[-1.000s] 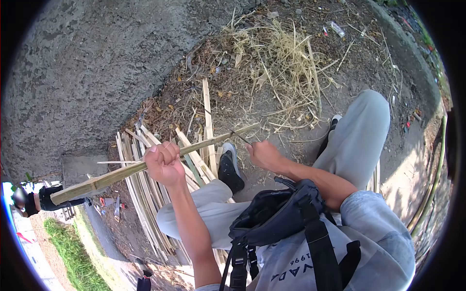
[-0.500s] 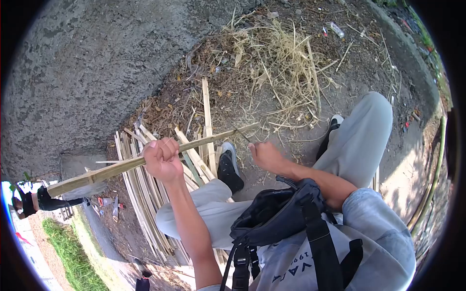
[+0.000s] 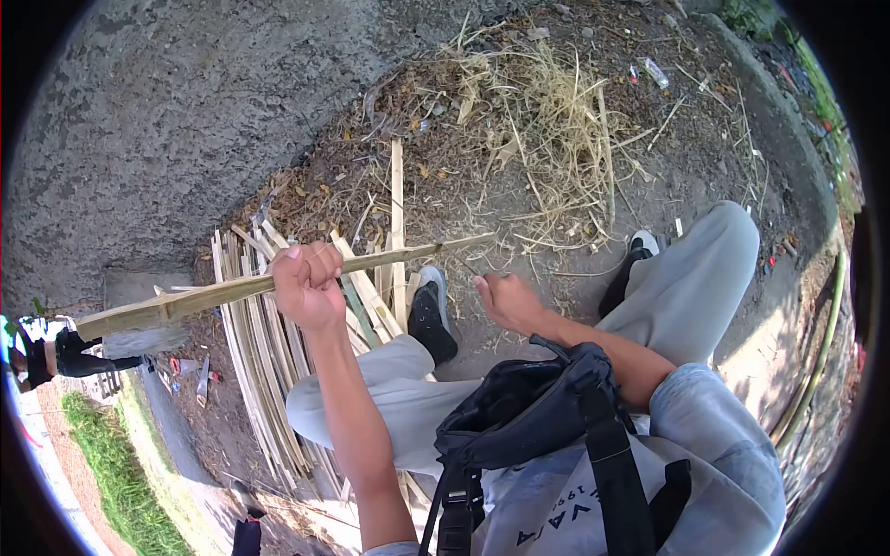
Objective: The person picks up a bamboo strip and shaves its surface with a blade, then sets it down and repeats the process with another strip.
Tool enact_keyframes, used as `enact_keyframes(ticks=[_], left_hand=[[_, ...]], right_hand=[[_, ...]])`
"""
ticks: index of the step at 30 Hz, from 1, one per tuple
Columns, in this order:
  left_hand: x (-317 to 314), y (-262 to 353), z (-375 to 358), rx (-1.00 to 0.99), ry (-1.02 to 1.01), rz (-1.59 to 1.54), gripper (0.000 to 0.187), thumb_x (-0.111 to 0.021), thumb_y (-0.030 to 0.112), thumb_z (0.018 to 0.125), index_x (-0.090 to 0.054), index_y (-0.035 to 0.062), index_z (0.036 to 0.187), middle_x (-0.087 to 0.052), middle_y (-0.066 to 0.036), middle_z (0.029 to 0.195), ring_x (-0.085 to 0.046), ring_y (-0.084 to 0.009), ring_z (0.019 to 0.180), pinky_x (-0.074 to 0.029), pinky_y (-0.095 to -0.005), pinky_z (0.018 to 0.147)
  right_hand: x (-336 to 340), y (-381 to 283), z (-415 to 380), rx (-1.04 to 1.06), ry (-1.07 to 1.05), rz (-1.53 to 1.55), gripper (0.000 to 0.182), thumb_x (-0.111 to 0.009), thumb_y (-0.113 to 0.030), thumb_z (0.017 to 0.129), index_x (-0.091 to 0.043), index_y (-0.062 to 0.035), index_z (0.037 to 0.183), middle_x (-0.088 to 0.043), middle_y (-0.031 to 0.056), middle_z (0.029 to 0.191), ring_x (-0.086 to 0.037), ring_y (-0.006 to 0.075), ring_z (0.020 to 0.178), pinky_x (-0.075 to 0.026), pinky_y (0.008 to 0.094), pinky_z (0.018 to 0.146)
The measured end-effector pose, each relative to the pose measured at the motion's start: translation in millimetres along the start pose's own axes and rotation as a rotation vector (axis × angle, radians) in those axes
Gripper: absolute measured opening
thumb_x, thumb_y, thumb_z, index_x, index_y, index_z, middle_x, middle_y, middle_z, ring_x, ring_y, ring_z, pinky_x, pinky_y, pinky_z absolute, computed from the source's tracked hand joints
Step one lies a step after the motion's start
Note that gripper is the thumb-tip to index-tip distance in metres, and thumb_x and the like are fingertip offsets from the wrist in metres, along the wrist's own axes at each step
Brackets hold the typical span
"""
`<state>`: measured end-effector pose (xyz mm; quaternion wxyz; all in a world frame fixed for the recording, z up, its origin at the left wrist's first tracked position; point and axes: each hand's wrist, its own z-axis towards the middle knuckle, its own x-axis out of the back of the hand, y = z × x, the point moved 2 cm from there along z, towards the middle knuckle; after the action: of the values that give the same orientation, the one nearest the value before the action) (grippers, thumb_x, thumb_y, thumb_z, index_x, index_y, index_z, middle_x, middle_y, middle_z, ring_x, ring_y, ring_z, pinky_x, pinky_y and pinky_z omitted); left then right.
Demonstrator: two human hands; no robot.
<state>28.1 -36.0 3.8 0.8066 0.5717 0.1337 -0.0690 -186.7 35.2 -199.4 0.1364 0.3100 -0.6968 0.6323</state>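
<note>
My left hand (image 3: 306, 287) is closed around a long split bamboo strip (image 3: 185, 301), holding it almost level. The strip runs from the far left to its thin tip near the middle. My right hand (image 3: 508, 301) is a fist just below that tip, gripping a knife whose thin dark blade (image 3: 463, 263) points up at the strip's end. Whether the blade touches the strip is unclear. Under the strip lies a pile of cut bamboo slats (image 3: 255, 371), beside my black shoe (image 3: 431, 315).
Dry bamboo shavings (image 3: 538, 111) are heaped on the dirt ahead, with a grey concrete surface (image 3: 167, 120) to the left. A black bag (image 3: 519, 412) hangs at my chest. Another person (image 3: 56, 357) sits at the far left edge. A long curved pole (image 3: 820, 361) lies on the right.
The strip's far-left end has risen a little, leaving it flatter, and my left hand has shifted slightly up and left. My right hand stays by the tip. The view has tilted a bit.
</note>
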Motion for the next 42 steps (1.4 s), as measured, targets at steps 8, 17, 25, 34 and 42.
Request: enact_keyframes(ticks=[8,17,25,34,42], left_hand=[[11,2,-1,0.019,0.021,-0.012,0.045,-0.044,0.017,0.087,-0.019,0.0149,0.05,-0.018,-0.001,0.043,-0.019,-0.0139,0.042,-0.026,-0.033,0.047],[13,2,-1,0.027,0.013,-0.038,0.044,-0.044,0.016,0.087,-0.02,0.0151,0.05,-0.02,-0.002,0.042,-0.02,-0.0145,0.041,-0.027,-0.0333,0.047],[11,3,3,0.032,-0.089,-0.094,0.042,-0.043,0.014,0.084,-0.019,0.0154,0.05,-0.021,-0.002,0.041,-0.021,-0.0147,0.04,-0.027,-0.0336,0.046],[14,3,0,0.001,-0.194,-0.12,0.04,-0.043,0.011,0.081,-0.02,0.0148,0.049,-0.023,-0.003,0.04,-0.02,-0.015,0.038,-0.026,-0.0336,0.043],[9,2,-1,0.002,-0.212,-0.097,0.042,-0.044,0.011,0.081,-0.019,0.0146,0.047,-0.023,-0.003,0.039,-0.021,-0.0155,0.038,-0.028,-0.0342,0.043]], right_hand=[[-31,96,3,-0.112,-0.052,-0.186,0.044,-0.045,-0.03,0.101,-0.063,0.0049,0.08,-0.061,0.0287,0.066,-0.063,0.0483,0.067,-0.052,0.0545,0.065],[-9,-1,-8,0.086,-0.048,0.069,0.044,-0.043,-0.034,0.101,-0.062,0.0046,0.092,-0.064,0.0302,0.075,-0.064,0.0491,0.073,-0.052,0.0552,0.071],[-5,47,8,-0.103,-0.104,-0.085,0.049,-0.041,-0.035,0.102,-0.064,0.0049,0.089,-0.063,0.0314,0.077,-0.063,0.0499,0.077,-0.051,0.0553,0.071],[-34,74,3,-0.16,-0.027,-0.103,0.049,-0.041,-0.036,0.102,-0.064,0.0045,0.086,-0.063,0.0306,0.076,-0.062,0.0504,0.072,-0.051,0.0558,0.07],[-22,-8,-10,0.243,0.12,0.25,0.048,-0.042,-0.033,0.102,-0.067,0.0051,0.086,-0.062,0.0316,0.072,-0.063,0.0505,0.071,-0.052,0.0558,0.071]])
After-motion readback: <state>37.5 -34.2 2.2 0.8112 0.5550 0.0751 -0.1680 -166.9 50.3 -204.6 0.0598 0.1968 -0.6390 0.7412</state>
